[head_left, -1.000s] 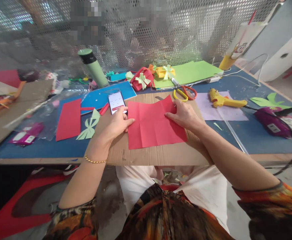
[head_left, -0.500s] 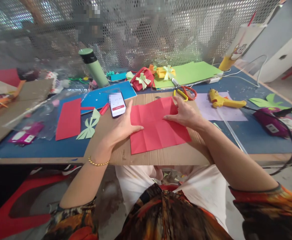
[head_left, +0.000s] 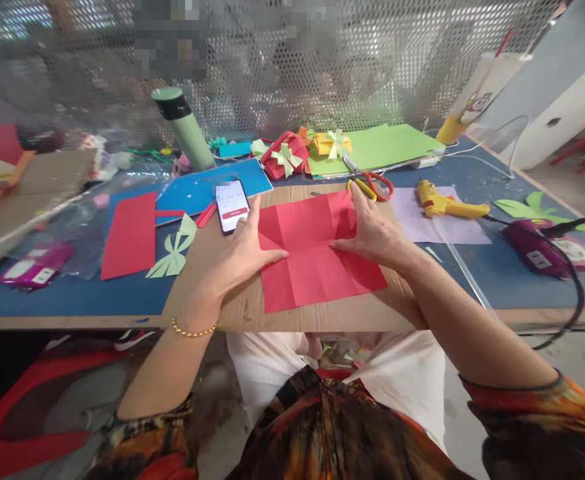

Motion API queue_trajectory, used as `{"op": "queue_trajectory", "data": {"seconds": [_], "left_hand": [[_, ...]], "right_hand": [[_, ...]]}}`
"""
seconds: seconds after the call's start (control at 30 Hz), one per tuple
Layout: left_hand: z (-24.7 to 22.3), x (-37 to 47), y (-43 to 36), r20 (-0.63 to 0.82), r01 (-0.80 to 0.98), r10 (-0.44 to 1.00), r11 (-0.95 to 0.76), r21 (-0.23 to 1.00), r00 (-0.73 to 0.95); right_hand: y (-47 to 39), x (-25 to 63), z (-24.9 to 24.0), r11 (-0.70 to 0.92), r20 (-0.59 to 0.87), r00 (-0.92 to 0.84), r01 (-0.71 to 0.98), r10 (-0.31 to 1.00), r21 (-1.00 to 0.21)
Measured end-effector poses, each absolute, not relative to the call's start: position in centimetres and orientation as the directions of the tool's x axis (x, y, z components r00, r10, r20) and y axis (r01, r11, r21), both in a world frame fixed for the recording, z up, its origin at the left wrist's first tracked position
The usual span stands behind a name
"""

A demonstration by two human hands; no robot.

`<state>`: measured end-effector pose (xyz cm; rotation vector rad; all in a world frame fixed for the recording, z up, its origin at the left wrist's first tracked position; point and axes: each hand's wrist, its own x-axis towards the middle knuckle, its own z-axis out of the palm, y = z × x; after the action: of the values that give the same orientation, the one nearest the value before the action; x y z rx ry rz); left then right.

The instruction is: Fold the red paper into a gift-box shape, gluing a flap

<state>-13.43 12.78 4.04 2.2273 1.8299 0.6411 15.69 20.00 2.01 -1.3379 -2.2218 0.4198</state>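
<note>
A creased sheet of red paper (head_left: 317, 267) lies over the brown cardboard (head_left: 242, 307) in front of me, its fold lines making a grid. My left hand (head_left: 247, 247) grips its left edge, thumb on top and fingers behind. On the opposite side, my right hand (head_left: 372, 230) holds the right edge the same way, thumb across the paper. Just behind the right fingertips are scissors (head_left: 383, 187) with red and yellow handles. A lit phone (head_left: 232, 205) rests beside the left hand.
Left of the cardboard are a red paper piece (head_left: 129, 237) and a green paper bow (head_left: 172, 248). A yellow glue gun (head_left: 449, 202) lies on lilac paper at right, near a purple power strip (head_left: 537, 247). Behind stand a green bottle (head_left: 187, 130) and a drink cup (head_left: 477, 93).
Both hands keep hold of the red paper, which bends a little more along its middle crease. The view has shifted slightly, and the phone's screen digits look different.
</note>
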Motion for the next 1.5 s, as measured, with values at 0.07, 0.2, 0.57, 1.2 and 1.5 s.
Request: {"op": "queue_trajectory", "data": {"seconds": [0.07, 0.2, 0.57, 1.2, 1.5], "left_hand": [[3.9, -12.8, 12.8, 0.256, 0.93, 0.961, -0.183, 0.319, 0.101], [4.5, -10.9, 12.1, 0.399, 0.926, 0.876, -0.35, 0.143, 0.27], [6.4, -6.8, 15.8, 0.153, 0.709, 0.696, -0.703, -0.055, 0.702], [2.6, -7.9, 16.9, 0.209, 0.738, 0.712, -0.668, -0.094, 0.671], [3.3, -7.8, 16.7, 0.176, 0.729, 0.71, -0.68, -0.081, 0.682]], "right_hand": [[19.9, 15.6, 2.2, 0.45, 0.241, -0.38, 0.744, 0.893, -0.494], [19.9, 15.3, 2.3, 0.457, 0.23, -0.395, 0.737, 0.889, -0.498], [19.6, 15.5, 2.1, 0.289, 0.163, -0.246, 0.669, 0.955, -0.684], [18.8, 16.0, 4.8, -0.002, -0.064, -0.128, 0.434, 0.99, -0.901], [18.7, 15.7, 4.6, 0.131, 0.039, -0.196, 0.478, 0.98, -0.869]]}}
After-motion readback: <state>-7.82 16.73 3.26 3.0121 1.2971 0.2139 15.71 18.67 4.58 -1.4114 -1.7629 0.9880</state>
